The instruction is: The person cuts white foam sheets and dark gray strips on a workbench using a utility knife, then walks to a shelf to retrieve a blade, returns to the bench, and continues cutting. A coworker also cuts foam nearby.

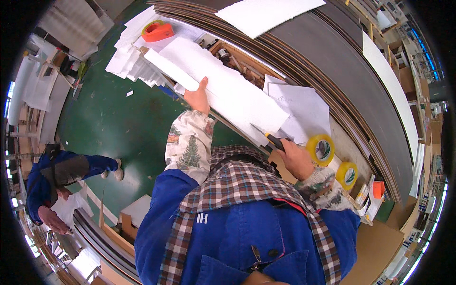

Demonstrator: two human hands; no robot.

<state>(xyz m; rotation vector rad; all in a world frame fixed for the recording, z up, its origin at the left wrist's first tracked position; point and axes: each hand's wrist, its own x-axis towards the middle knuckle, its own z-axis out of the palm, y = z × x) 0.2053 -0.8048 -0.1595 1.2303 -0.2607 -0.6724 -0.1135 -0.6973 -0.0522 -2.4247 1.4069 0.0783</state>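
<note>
Left hand (pixel 198 97) grips the near edge of the white foam sheet (pixel 223 88) lying across the workbench (pixel 349 152). Right hand (pixel 295 159) is clenched on a utility knife (pixel 271 138) at the sheet's right end. Pin the sheet flat, cut shallow, fingers off the line.

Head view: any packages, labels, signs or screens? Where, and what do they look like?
No screens or signs.
Tape rolls: two, yellow-rimmed with pale printed cores, on the bench by the right hand.
Tape dispenser: orange, top left on white sheets.
Small packets: bench's right end, orange, white and yellow; too small to tell more.
Cardboard box: on the floor, lower left, brown with a white top.
</note>
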